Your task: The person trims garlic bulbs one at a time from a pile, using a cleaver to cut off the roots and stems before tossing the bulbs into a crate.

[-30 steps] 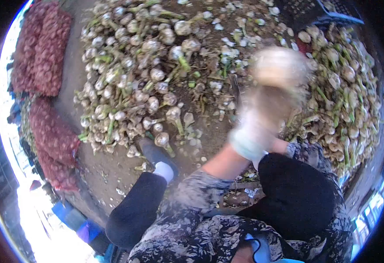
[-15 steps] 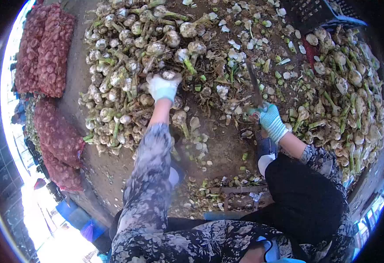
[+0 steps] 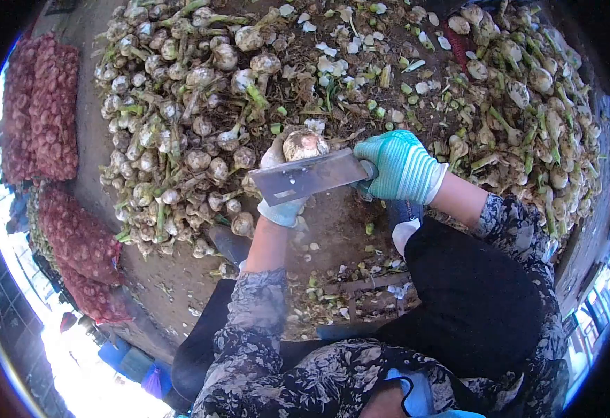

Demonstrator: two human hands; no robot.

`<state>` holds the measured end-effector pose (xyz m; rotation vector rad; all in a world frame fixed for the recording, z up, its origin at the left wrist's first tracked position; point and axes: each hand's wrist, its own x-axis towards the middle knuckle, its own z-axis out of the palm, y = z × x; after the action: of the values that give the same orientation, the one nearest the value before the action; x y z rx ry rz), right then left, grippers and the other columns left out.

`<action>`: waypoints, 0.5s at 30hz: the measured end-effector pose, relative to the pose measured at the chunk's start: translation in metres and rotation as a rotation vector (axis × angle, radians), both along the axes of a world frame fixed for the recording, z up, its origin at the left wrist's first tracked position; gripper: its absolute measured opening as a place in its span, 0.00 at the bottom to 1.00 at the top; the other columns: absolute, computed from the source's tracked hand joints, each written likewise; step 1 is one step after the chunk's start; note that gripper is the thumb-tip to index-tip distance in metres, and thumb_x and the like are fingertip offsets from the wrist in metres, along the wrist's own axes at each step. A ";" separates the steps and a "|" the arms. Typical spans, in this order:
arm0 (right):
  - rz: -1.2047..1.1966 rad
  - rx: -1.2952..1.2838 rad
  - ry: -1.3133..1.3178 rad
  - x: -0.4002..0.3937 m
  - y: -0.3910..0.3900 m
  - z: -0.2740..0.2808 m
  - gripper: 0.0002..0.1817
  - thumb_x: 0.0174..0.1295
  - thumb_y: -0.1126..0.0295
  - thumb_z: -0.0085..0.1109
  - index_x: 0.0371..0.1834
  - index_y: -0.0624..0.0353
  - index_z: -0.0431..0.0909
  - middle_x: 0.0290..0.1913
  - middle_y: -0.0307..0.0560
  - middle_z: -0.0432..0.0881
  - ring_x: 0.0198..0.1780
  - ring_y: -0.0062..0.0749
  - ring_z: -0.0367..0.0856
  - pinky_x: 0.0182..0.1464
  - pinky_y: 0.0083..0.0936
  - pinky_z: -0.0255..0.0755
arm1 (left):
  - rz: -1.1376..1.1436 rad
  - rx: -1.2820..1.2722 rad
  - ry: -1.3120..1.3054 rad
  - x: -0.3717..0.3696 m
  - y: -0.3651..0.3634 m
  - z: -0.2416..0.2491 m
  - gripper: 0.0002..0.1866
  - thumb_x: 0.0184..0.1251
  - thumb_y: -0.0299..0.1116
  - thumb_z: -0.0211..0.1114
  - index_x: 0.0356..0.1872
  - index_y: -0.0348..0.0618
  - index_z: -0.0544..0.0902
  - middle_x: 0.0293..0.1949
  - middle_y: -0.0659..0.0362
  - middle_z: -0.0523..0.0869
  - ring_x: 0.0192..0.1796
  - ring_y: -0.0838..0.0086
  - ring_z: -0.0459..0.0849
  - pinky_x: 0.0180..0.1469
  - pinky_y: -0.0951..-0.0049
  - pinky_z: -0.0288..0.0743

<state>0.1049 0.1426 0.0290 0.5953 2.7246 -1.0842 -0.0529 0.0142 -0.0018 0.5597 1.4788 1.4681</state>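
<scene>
My left hand (image 3: pixel 282 209), in a pale glove partly behind the blade, is closed around a garlic bulb (image 3: pixel 306 145) whose root end shows. A wide flat metal blade (image 3: pixel 310 175) lies across the near side of the bulb; whether it touches the bulb is unclear. My right hand (image 3: pixel 399 166), in a green-and-white striped glove, is wrapped round the handle of this knife. Left of my hands spreads a pile of garlic bulbs with stems (image 3: pixel 179 125).
A second garlic heap (image 3: pixel 528 125) lies at the right. Red mesh sacks of garlic (image 3: pixel 43 104) stand at the far left, with more sacks (image 3: pixel 82 244) below. Cut stems and peels (image 3: pixel 388 76) litter the ground between the heaps.
My left hand has come from the pile toward my body with a bulb. My right hand has risen, turning the blade sideways beside that bulb. The camera view has shifted.
</scene>
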 end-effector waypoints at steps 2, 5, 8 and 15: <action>0.004 0.022 0.013 0.002 0.001 0.004 0.13 0.40 0.61 0.61 0.29 0.53 0.77 0.26 0.48 0.78 0.32 0.45 0.78 0.35 0.37 0.72 | 0.031 -0.027 -0.019 0.003 0.000 -0.002 0.27 0.52 0.31 0.64 0.53 0.34 0.65 0.43 0.55 0.78 0.42 0.74 0.78 0.46 0.74 0.75; -0.014 0.019 -0.019 0.005 0.000 0.003 0.13 0.40 0.61 0.61 0.29 0.53 0.76 0.27 0.49 0.79 0.32 0.45 0.78 0.35 0.37 0.72 | -0.010 -0.086 0.171 0.007 -0.001 0.007 0.34 0.47 0.33 0.69 0.55 0.32 0.63 0.43 0.55 0.78 0.43 0.73 0.78 0.47 0.74 0.74; -0.023 -0.020 -0.052 0.004 0.000 0.007 0.14 0.38 0.62 0.61 0.29 0.54 0.77 0.27 0.49 0.79 0.32 0.46 0.79 0.36 0.37 0.72 | -0.035 -0.120 0.330 0.009 -0.004 0.003 0.34 0.46 0.32 0.70 0.54 0.31 0.64 0.43 0.55 0.78 0.44 0.73 0.78 0.47 0.73 0.74; -0.052 0.009 -0.062 0.010 0.000 -0.014 0.15 0.36 0.63 0.62 0.30 0.54 0.77 0.28 0.50 0.79 0.32 0.46 0.79 0.35 0.36 0.72 | -0.053 -0.040 0.196 0.011 -0.010 0.014 0.36 0.33 0.33 0.75 0.48 0.34 0.68 0.36 0.57 0.80 0.38 0.75 0.79 0.43 0.75 0.75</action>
<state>0.1151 0.1429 0.0148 0.6926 2.6762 -1.0474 -0.0419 0.0037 0.0119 0.7293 1.6285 1.3710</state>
